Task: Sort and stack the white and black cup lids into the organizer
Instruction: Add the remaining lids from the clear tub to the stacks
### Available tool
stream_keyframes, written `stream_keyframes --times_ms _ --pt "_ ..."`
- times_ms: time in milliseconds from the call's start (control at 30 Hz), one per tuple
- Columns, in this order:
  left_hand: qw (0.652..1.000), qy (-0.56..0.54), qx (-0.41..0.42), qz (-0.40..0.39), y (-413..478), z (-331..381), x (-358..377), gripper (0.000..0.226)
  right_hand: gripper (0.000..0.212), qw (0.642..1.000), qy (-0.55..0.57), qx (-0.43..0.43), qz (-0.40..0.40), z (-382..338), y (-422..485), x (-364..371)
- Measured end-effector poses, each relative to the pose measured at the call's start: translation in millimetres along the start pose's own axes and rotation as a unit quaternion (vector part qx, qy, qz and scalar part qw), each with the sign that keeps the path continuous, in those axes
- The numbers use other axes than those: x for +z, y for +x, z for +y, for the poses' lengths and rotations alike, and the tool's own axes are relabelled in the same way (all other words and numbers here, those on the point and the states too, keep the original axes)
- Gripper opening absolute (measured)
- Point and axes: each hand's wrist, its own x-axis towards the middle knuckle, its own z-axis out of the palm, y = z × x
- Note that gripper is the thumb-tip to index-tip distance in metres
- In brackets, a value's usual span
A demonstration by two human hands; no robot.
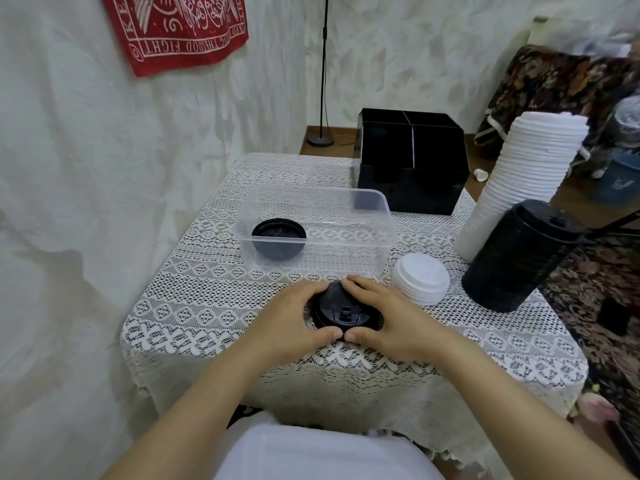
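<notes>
Now both hands meet at the near middle of the tabletop (207, 306), which is covered with a white lace cloth. The left hand (294, 320) and the right hand (388, 317) cup a round black plastic cup lid (341, 311) from either side. Each grip is curled round its rim, thumbs nearly touching at the near edge and fingertips close together at the far edge. The lid sits flat on the cloth with its sip tab up; whether more lids lie under it cannot be told.

Just right of the right hand stands a short stack of white plastic lids (420, 278). Further right, at the tabletop's edge, a tall column of black lids (516, 258) stands, leaning to the right. Behind it, a taller column of white lids (519, 185) leans the same way.

Beyond the hands sits a clear rectangular plastic tub (329, 258), with a single black lid (278, 237) lying in its left end. At the far right corner stands the black square organizer (412, 161), split into four compartments; what they hold cannot be made out.

On the wall at upper left hangs a red printed cloth (176, 29), and a thin black floor stand (320, 138) rises behind the tabletop.
</notes>
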Motion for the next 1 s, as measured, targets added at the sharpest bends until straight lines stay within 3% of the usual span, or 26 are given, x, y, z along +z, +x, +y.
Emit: stream_keyframes --times_ms 133,267,333,467,567,767,867,1000 --pt "0.997 0.061 0.037 -0.012 -6.0 7.5 -10.6 0.060 0.084 1.000 0.000 0.009 0.001 1.8 -3.3 3.5" --pt "0.976 0.006 0.078 0.202 11.2 13.0 -44.2 0.021 0.080 1.000 0.001 0.013 0.013 6.0 -4.8 8.7" --pt "0.971 -0.023 0.053 0.233 31.5 16.0 -70.0 0.016 0.079 1.000 0.015 0.016 0.020 4.9 -5.1 8.0" --pt "0.991 0.023 -0.011 0.128 83.3 4.3 -100.4 0.018 0.078 0.999 0.041 0.016 0.029 3.2 -5.7 6.5" --pt "0.996 0.058 -0.073 0.006 113.7 -7.1 -103.3 0.015 0.077 0.998 0.050 0.017 0.034 2.7 -6.0 6.1" --pt "0.938 0.234 -0.163 -0.195 141.9 0.6 -94.1 0.028 0.078 0.997 0.060 0.019 0.043 3.6 -6.6 6.4" --pt "0.916 0.261 -0.182 -0.244 142.6 3.6 -87.4 0.023 0.078 0.997 0.063 0.019 0.047 3.2 -6.8 6.3" --pt "0.926 0.265 -0.165 -0.212 141.0 3.7 -84.7 0.014 0.078 0.996 0.070 0.019 0.054 4.7 -6.7 7.6"
